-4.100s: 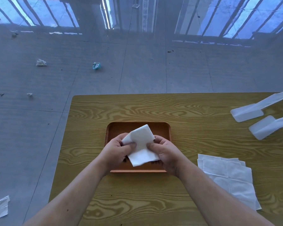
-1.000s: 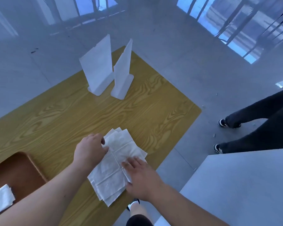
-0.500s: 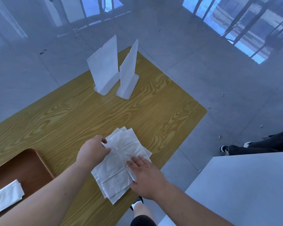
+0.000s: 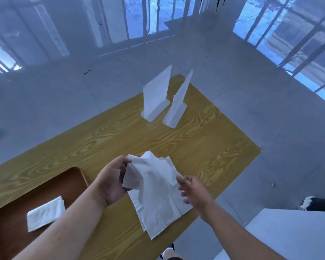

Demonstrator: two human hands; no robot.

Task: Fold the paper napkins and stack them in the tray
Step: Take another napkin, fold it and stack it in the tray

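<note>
My left hand (image 4: pixel 112 182) grips a white unfolded napkin (image 4: pixel 139 175) by its upper left corner and lifts it off the pile of flat napkins (image 4: pixel 161 212) near the table's right front edge. Just right of the lifted napkin, my right hand (image 4: pixel 194 192) hovers over the pile with fingers spread, holding nothing. At the lower left sits the brown tray (image 4: pixel 69 182), with one folded napkin (image 4: pixel 45 213) lying in it. My left forearm crosses the tray's right edge.
Two white upright stands (image 4: pixel 163 102) rise at the far side of the wooden table (image 4: pixel 204 147). A grey surface (image 4: pixel 298 233) sits at the lower right, with someone's shoe (image 4: pixel 315 203) beside it. Litter lies on the grey floor at left.
The left hand has raised the top napkin off the pile. The right hand, which pressed on the pile, has lifted away. The view has swung left, showing more of the tray.
</note>
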